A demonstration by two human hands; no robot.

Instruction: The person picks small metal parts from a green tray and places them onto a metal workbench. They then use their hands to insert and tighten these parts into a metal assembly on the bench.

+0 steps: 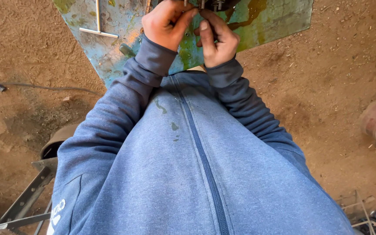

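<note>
Left hand (167, 24): pinching small bolt (202, 4) over blue counter (109, 48).
Right hand (216, 41): fingers pressed at bolt.
Handling: likely stiff, oily; take by shank.

jacket (188, 174): blue, stained | plate (279, 21): blue-green, rusty | ground (336, 87): brown

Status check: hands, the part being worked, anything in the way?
Left hand and right hand both pinching small bolts at top edge of frame. Work sits on stained metal plate. T-handle tool lies left, clear of hands.
</note>
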